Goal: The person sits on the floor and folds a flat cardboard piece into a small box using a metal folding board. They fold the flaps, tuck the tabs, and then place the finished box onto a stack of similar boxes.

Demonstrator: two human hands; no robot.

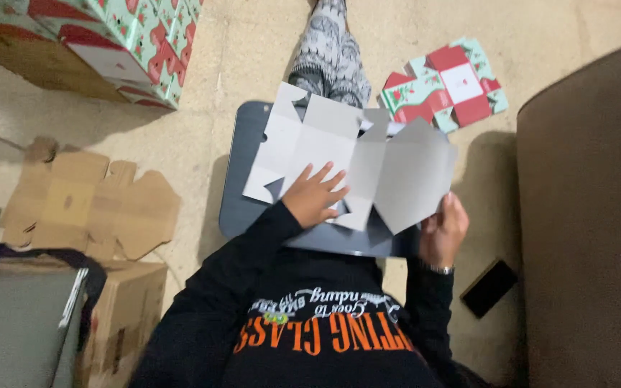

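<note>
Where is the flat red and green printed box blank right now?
In the head view, the printed box blank lies flat on the floor at upper right, just beyond the grey lap tray and beside the person's patterned leg.

A black long-sleeved top with orange and white lettering across the chest, grey-and-white patterned trousers, and a metal band at the right wrist.

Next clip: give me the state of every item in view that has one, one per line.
Grey box blank: unfolded, right panel lifted.
Left hand: flat, pressing the blank.
Right hand: gripping the blank's right edge.
Lap tray: under the blank.
Printed blank: flat on floor.
Brown cardboard blanks: flat on floor.
Dark phone: on floor.
</note>
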